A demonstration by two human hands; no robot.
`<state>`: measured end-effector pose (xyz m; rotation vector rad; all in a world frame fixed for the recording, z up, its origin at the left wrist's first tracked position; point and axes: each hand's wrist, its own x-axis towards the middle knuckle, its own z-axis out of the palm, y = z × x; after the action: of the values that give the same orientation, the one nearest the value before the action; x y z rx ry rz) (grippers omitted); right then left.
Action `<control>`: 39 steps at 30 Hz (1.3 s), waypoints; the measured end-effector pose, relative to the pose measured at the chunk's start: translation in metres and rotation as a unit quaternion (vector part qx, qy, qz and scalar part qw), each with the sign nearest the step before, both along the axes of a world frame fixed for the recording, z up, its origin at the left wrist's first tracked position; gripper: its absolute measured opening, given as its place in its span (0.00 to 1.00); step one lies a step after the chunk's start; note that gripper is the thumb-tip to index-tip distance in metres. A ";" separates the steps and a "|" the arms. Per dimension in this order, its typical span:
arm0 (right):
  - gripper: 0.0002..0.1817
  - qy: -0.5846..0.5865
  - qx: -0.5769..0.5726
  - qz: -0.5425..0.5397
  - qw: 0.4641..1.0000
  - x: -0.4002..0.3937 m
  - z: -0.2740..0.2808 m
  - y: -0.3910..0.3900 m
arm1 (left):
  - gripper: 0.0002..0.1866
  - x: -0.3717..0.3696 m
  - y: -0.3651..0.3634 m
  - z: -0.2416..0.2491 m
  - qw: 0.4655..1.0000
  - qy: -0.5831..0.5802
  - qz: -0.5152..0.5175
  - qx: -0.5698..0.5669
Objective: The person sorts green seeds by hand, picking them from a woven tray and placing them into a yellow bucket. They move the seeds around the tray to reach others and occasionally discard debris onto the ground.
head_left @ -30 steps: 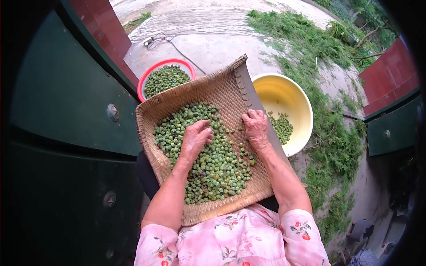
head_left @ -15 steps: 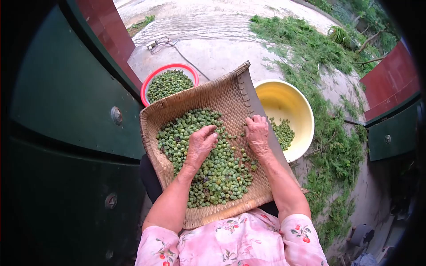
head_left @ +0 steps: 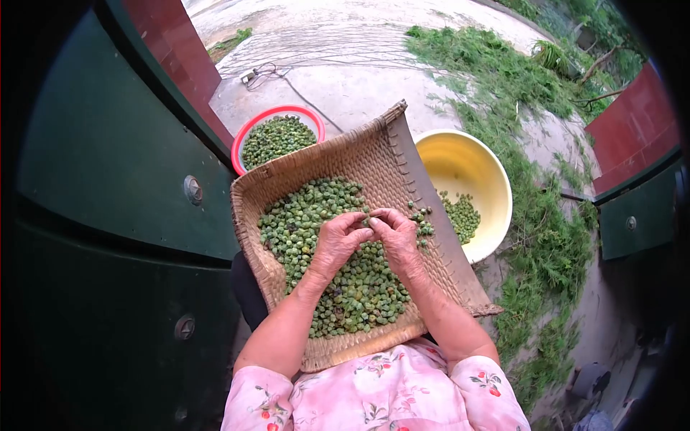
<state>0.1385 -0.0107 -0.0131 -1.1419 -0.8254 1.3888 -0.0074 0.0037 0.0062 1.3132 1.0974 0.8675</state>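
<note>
Sorting through the green pods (head_left: pixel 345 266) heaped in the woven basket (head_left: pixel 359 154) on my lap, I have both hands meeting over the middle of the heap. My left hand (head_left: pixel 336 241) and right hand (head_left: pixel 394 237) are touching at the fingertips, which are pinched together on what looks like a single pod, though the thing itself is too small to make out for certain. I judge this to be the picking-over step: one pod lifted out of the pile and worked between the fingers. The next move calls for a steady pinch and a short carry, without tipping the basket, since loose pods (head_left: pixel 420 215) lie close to its open right edge.

Just beyond that edge stands the yellow bowl (head_left: pixel 460 154), with a small lot of pods (head_left: pixel 460 215) in its near side. Beyond the basket's far left corner sits the red basin (head_left: pixel 248 133), nearly full of the same pods. Green cuttings (head_left: pixel 517 93) lie strewn on the concrete beyond the bowl. No brand, label or writing can be read anywhere.
</note>
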 end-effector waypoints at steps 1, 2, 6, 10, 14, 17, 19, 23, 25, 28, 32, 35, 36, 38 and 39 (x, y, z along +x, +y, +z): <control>0.08 0.000 0.003 0.006 1.000 -0.002 0.001 -0.002 | 0.16 0.000 0.000 -0.003 0.996 0.040 0.011 0.082; 0.08 0.014 0.003 0.004 1.000 -0.003 0.004 -0.004 | 0.15 -0.001 0.000 -0.004 0.991 0.067 0.015 0.117; 0.07 0.023 0.000 -0.001 1.000 -0.004 0.008 -0.011 | 0.12 0.001 -0.003 0.001 0.967 0.156 0.012 0.201; 0.06 0.015 -0.043 -0.011 0.999 0.001 0.006 -0.018 | 0.10 0.004 -0.004 -0.002 0.959 0.174 -0.021 0.224; 0.06 -0.007 -0.035 -0.054 0.998 0.029 0.014 -0.027 | 0.09 0.012 -0.010 -0.001 0.995 0.077 -0.038 0.056; 0.05 -0.122 0.014 -0.104 0.987 0.078 0.026 -0.043 | 0.10 0.018 -0.012 -0.002 0.997 -0.011 -0.053 -0.048; 0.05 -0.206 0.009 -0.162 0.965 0.119 0.032 -0.061 | 0.14 0.021 -0.012 0.000 0.995 -0.045 -0.049 -0.069; 0.05 -0.433 -0.074 -0.231 0.868 0.218 0.017 -0.112 | 0.23 0.023 -0.013 0.000 0.983 -0.138 -0.044 -0.111; 0.07 -0.610 -0.144 -0.148 0.765 0.256 0.009 -0.147 | 0.23 0.021 -0.013 -0.002 0.985 -0.127 -0.041 -0.107; 0.07 -0.725 -0.146 -0.059 0.670 0.277 -0.008 -0.168 | 0.23 0.018 -0.010 0.000 0.987 -0.110 -0.028 -0.112; 0.06 -0.615 0.007 -0.120 0.779 0.217 0.018 -0.127 | 0.21 0.015 -0.008 -0.003 0.989 -0.103 -0.017 -0.109; 0.07 -0.542 0.093 -0.054 0.833 0.161 0.017 -0.093 | 0.21 0.013 -0.007 -0.005 0.991 -0.093 -0.013 -0.101; 0.06 -0.539 0.111 -0.024 0.835 0.147 0.010 -0.084 | 0.21 0.012 -0.006 -0.009 0.991 -0.087 -0.014 -0.100; 0.04 -0.567 0.127 0.016 0.814 0.126 -0.001 -0.069 | 0.21 0.009 -0.005 -0.010 0.992 -0.080 -0.016 -0.099; 0.04 -0.598 0.125 0.027 0.791 0.119 -0.006 -0.064 | 0.21 0.009 -0.005 -0.010 0.992 -0.078 -0.016 -0.100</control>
<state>0.2572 -0.0745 -0.0196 -1.7637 -1.8606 0.3958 0.0014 -0.0014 -0.0041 1.0757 1.0100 0.8015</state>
